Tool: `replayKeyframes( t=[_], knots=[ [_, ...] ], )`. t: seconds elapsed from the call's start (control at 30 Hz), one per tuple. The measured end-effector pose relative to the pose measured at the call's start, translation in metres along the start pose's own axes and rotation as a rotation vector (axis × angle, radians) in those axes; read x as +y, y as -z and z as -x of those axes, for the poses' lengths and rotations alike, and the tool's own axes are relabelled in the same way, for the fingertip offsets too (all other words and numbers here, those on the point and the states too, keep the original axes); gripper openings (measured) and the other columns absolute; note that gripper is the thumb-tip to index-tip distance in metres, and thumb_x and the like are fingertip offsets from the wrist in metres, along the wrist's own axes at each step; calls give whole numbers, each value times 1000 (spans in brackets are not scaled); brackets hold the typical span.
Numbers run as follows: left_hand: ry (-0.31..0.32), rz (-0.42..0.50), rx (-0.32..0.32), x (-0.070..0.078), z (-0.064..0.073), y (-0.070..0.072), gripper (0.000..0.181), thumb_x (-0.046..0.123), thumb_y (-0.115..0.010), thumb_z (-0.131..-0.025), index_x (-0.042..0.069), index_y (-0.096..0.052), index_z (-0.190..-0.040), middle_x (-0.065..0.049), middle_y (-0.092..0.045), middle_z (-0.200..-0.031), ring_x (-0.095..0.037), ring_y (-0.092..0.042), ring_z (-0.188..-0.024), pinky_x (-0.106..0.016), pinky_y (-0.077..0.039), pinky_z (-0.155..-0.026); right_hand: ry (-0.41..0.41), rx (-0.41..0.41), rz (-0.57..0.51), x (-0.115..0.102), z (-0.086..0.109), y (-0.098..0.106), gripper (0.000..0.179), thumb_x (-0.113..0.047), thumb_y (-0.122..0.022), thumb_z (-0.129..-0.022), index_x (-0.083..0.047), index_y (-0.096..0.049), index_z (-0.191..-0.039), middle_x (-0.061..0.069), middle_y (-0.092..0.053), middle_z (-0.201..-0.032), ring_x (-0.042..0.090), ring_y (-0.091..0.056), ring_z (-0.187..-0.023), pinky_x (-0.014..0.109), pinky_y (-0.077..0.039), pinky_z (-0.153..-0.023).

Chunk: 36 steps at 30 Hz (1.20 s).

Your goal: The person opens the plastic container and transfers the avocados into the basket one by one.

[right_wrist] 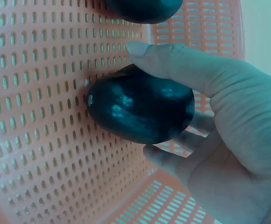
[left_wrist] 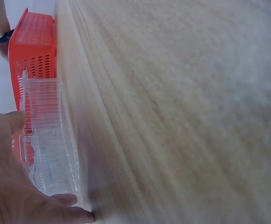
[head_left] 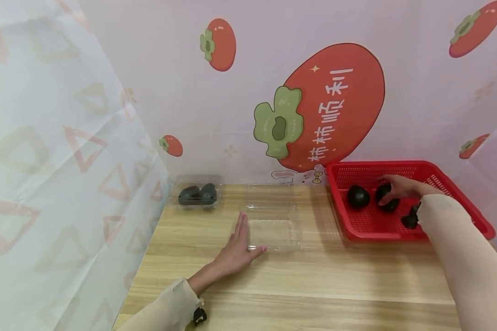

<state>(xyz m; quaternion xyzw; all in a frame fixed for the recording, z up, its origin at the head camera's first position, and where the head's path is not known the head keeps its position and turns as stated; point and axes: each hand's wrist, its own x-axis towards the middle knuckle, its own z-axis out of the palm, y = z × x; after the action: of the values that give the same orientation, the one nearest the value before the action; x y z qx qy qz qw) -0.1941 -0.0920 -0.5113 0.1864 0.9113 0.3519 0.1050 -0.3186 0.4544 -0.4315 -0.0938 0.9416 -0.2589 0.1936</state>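
In the head view, my right hand (head_left: 401,187) is inside the red basket (head_left: 348,232), its thumb and fingers around a dark, glossy avocado (head_left: 386,198). The right wrist view shows the thumb on one side of this avocado (right_wrist: 140,107) and the fingers curled on the other. A second avocado (head_left: 358,196) lies beside it in the basket. My left hand (head_left: 236,252) rests at the near left corner of a clear plastic clamshell box (head_left: 273,234), fingers straight and thumb spread along its near edge. That box stands with its lid folded back; nothing shows inside.
Back left on the wooden table (head_left: 314,285) stands another clear plastic box (head_left: 218,195) with two dark avocados (head_left: 199,195) in it. Behind the table hangs a pink backdrop (head_left: 240,101) with printed persimmons, and a white sheet (head_left: 66,161) runs along the left side.
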Motion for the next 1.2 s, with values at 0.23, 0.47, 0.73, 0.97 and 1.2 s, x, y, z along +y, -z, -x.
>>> replayKeyframes(
  t=[0.23, 0.47, 0.73, 0.97, 1.2],
  knots=[
    [8, -2, -2, 1, -1, 0, 112, 54, -65, -102, 0, 7, -168, -19, 13, -176, -35, 0, -163, -64, -21, -125, 11, 21, 24, 4, 4, 1, 73, -17, -84, -91, 18, -45, -142, 40, -57, -133, 56, -51, -124, 76, -41, -105],
    [12, 9, -7, 1, -1, 1, 111, 52, -66, -103, 1, 8, -168, -18, 14, -176, -35, 0, -163, -65, -20, -125, 27, 40, 59, -1, 8, 3, 60, -17, -73, -101, 21, -47, -139, 39, -59, -129, 55, -55, -120, 74, -44, -103],
    [-2, 13, -5, -1, -3, 0, 110, 51, -65, -103, 0, 7, -168, -19, 14, -176, -35, 2, -163, -66, -19, -125, 30, 60, 52, -3, 5, -1, 54, -22, -67, -105, 16, -50, -141, 35, -63, -129, 50, -59, -119, 74, -44, -104],
    [-20, -24, 9, -1, -3, 0, 110, 52, -66, -102, -3, 4, -167, -21, 10, -176, -36, 1, -163, -59, -17, -128, 15, 73, 50, -6, 7, -1, 58, -29, -66, -106, 13, -49, -142, 33, -64, -128, 51, -58, -119, 77, -42, -103],
    [-12, -45, 4, 0, -3, 1, 110, 53, -65, -102, -2, 4, -168, -19, 11, -177, -36, 0, -163, -57, -17, -129, 17, 118, 94, -13, 7, -1, 62, -30, -67, -106, 14, -47, -144, 37, -61, -131, 57, -55, -123, 78, -41, -103]
  ],
)
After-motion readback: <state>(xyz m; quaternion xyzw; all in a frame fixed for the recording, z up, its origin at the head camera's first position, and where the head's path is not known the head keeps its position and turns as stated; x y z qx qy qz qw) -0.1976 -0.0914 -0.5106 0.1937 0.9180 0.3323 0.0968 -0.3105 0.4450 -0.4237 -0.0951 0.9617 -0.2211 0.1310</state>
